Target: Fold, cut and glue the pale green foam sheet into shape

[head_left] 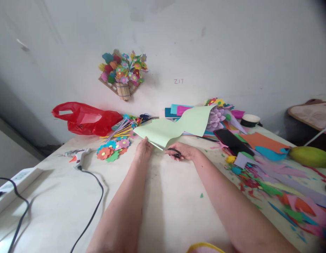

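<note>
A large pale green sheet [163,130], paper or thin foam, lies bent and partly raised at the middle of the table. My left hand [144,148] pinches its near left edge. In my right hand [182,151] are black-handled scissors [175,152], with my fingers around the handles. The scissor blades sit at the sheet's near edge, where a narrow strip [156,145] runs toward my left hand. How far the blades are apart cannot be made out.
Left lie a glue gun [80,158] with its cord, a power strip [16,186], paper flowers [112,149] and a red plastic bag [86,117]. Right are a phone [232,142], an orange sheet [267,142], a yellow-green fruit-like object [310,156] and colourful scraps [292,200].
</note>
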### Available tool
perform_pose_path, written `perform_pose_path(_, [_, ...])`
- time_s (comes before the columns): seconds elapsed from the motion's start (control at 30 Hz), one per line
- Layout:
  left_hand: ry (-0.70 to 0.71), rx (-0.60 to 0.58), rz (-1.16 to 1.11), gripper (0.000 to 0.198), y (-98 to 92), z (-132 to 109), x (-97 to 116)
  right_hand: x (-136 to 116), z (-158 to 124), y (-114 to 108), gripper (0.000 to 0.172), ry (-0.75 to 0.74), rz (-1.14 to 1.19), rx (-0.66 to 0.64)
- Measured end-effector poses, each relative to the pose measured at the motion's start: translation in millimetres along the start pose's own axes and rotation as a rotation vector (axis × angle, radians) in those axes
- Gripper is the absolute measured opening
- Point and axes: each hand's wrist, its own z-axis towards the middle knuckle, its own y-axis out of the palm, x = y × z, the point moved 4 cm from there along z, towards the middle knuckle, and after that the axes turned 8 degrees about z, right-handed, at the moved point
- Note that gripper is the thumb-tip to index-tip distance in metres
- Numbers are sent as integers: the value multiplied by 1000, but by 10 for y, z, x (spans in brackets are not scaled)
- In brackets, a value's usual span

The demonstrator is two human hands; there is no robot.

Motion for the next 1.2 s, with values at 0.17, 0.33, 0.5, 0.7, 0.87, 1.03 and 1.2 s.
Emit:
perform_pose_path(0.17, [11, -5, -5, 14, 6, -9, 0, 18, -6, 7, 33, -19, 3, -7])
perform_pose_path(0.33, [18, -13, -14, 13, -12, 8, -7, 13, -19, 13, 33, -20, 8, 8])
perform_pose_path(0.5, [22, -11, -3, 13, -26, 25, -15, 22, -9, 17, 33, -21, 2, 36])
perform_pose_path(0.7, [45, -8, -20, 13, -6, 14, -12, 67, 33, 7, 31, -3, 24, 56])
perform_pose_path(0.87, [56, -3, -24, 14, 11, -10, -1, 124, 87, -12, 30, -13, 36, 78])
perform_pose_path(1.03, [58, 4, -46, 14, 12, -8, 0, 121, 86, 4, 32, -23, 30, 109])
perform_pose_path(1.2, [70, -12, -48, 14, 13, -7, 2, 22, 9, 68, 32, -49, 31, 126])
